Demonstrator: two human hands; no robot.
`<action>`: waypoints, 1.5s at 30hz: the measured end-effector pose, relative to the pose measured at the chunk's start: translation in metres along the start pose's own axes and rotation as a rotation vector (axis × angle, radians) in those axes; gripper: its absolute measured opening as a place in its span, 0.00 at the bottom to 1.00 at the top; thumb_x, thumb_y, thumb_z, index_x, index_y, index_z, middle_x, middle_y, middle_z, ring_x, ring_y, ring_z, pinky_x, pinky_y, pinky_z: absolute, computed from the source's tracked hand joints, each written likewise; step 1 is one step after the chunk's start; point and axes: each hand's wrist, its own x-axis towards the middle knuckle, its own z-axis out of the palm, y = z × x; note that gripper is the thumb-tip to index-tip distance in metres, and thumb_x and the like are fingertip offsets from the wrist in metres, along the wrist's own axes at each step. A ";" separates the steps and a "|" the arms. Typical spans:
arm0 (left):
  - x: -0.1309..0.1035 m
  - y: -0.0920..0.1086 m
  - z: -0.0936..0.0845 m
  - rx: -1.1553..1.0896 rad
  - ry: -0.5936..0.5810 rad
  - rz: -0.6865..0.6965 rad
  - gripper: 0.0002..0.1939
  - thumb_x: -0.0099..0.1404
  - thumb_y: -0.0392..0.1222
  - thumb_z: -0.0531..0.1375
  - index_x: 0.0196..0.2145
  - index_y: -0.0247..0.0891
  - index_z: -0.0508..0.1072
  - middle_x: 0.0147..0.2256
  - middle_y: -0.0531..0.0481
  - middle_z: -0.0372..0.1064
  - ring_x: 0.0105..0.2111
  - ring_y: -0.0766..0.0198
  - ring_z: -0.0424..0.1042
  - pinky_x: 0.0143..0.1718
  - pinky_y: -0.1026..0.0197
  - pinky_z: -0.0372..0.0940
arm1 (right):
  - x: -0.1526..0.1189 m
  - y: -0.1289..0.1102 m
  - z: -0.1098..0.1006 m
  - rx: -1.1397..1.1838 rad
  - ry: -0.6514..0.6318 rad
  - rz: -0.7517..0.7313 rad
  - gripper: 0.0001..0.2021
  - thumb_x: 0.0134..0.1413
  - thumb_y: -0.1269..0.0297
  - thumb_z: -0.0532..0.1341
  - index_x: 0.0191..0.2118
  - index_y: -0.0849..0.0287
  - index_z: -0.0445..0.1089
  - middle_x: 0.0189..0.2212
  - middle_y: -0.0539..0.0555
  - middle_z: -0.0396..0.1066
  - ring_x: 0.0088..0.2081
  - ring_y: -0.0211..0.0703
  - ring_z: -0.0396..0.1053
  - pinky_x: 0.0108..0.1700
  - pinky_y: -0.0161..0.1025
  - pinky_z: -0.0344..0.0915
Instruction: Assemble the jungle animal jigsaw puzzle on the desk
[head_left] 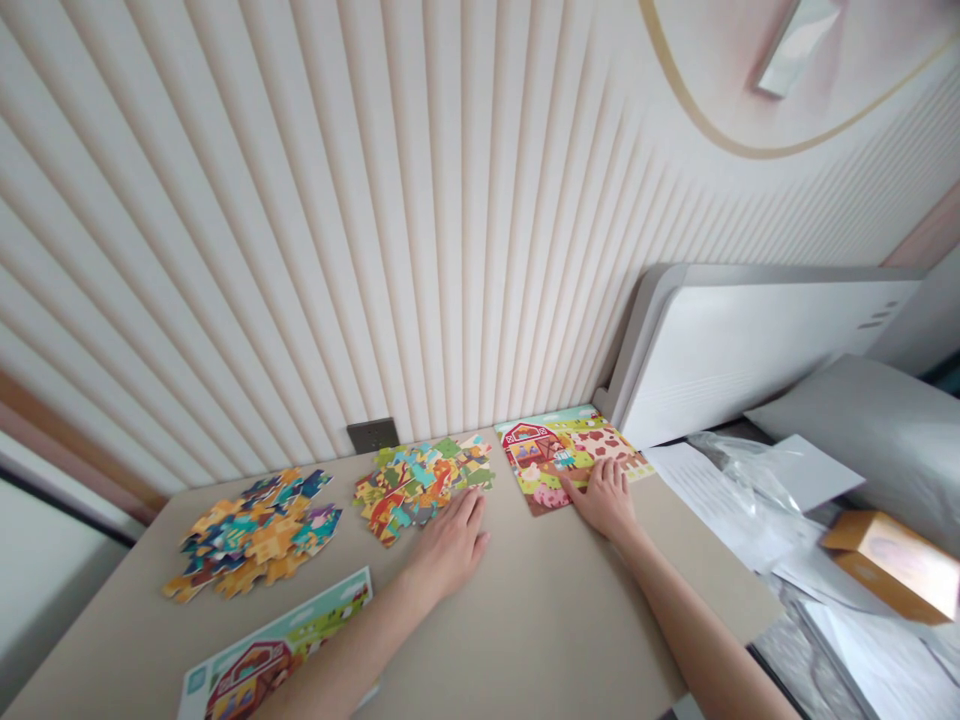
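Observation:
My right hand rests on the lower edge of a farm-picture jigsaw puzzle that lies against the wall, showing a red barn, a cow and a pig. Its fingers are stretched out with the thumb apart, covering part of the picture. At the right edge of a pile of loose puzzle pieces lies my left hand, fingers extended and the tips touching or close to the pieces. Nothing shows in its grasp. Below my left forearm is a printed farm picture sheet, partly covered by the arm.
Another pile of orange and blue puzzle pieces is on the table at the left. A dark wall socket sits behind. To the right are a grey-white headboard, papers, clear plastic and an orange box.

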 end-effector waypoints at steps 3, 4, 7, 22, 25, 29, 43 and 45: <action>0.001 0.001 -0.002 0.010 -0.008 -0.007 0.28 0.73 0.45 0.52 0.68 0.36 0.61 0.69 0.37 0.56 0.69 0.46 0.56 0.69 0.44 0.55 | 0.002 -0.001 0.002 0.003 0.010 -0.002 0.58 0.60 0.28 0.45 0.71 0.85 0.45 0.72 0.81 0.45 0.74 0.70 0.39 0.72 0.58 0.33; 0.001 0.002 -0.003 0.015 -0.011 -0.009 0.28 0.73 0.45 0.52 0.68 0.36 0.61 0.69 0.37 0.56 0.69 0.46 0.57 0.69 0.44 0.55 | 0.003 -0.001 0.002 0.006 0.013 -0.005 0.58 0.60 0.28 0.45 0.71 0.86 0.45 0.72 0.81 0.45 0.74 0.70 0.39 0.72 0.58 0.33; 0.002 0.003 -0.007 0.031 -0.021 -0.003 0.28 0.72 0.45 0.53 0.67 0.35 0.63 0.68 0.37 0.58 0.68 0.46 0.58 0.70 0.45 0.54 | 0.005 -0.002 0.003 0.016 0.021 -0.011 0.57 0.60 0.28 0.45 0.72 0.85 0.45 0.71 0.81 0.45 0.74 0.70 0.39 0.71 0.59 0.34; -0.110 0.025 -0.084 0.111 0.025 0.090 0.19 0.74 0.40 0.54 0.60 0.40 0.70 0.62 0.42 0.67 0.65 0.51 0.62 0.72 0.44 0.48 | -0.010 -0.004 -0.012 0.097 0.209 -0.186 0.42 0.68 0.42 0.43 0.72 0.77 0.51 0.74 0.72 0.45 0.75 0.61 0.35 0.73 0.56 0.34; -0.189 0.008 -0.105 0.119 0.060 -0.016 0.17 0.74 0.38 0.53 0.56 0.43 0.73 0.57 0.44 0.71 0.59 0.52 0.68 0.65 0.45 0.60 | -0.020 -0.010 -0.017 0.164 0.289 -0.296 0.36 0.70 0.46 0.43 0.69 0.70 0.60 0.73 0.69 0.49 0.75 0.58 0.40 0.73 0.55 0.40; -0.275 -0.041 -0.115 0.196 0.182 -0.246 0.17 0.76 0.44 0.54 0.58 0.43 0.73 0.56 0.43 0.72 0.55 0.53 0.72 0.59 0.49 0.67 | -0.045 -0.045 -0.029 0.278 0.289 -0.470 0.29 0.71 0.52 0.44 0.65 0.62 0.68 0.72 0.63 0.53 0.73 0.58 0.49 0.71 0.57 0.49; -0.291 -0.044 -0.086 0.009 0.044 -0.199 0.24 0.73 0.52 0.59 0.65 0.49 0.70 0.66 0.47 0.65 0.65 0.49 0.65 0.64 0.47 0.64 | -0.156 -0.180 -0.067 0.511 -0.376 -1.567 0.30 0.62 0.43 0.64 0.65 0.52 0.68 0.60 0.61 0.71 0.61 0.56 0.68 0.64 0.53 0.60; -0.279 -0.041 -0.092 -0.048 0.047 -0.148 0.22 0.74 0.52 0.58 0.63 0.48 0.72 0.63 0.46 0.69 0.63 0.50 0.67 0.64 0.47 0.64 | -0.149 -0.178 -0.070 0.512 -0.376 -1.578 0.24 0.65 0.49 0.63 0.62 0.51 0.71 0.57 0.60 0.74 0.58 0.54 0.70 0.63 0.52 0.61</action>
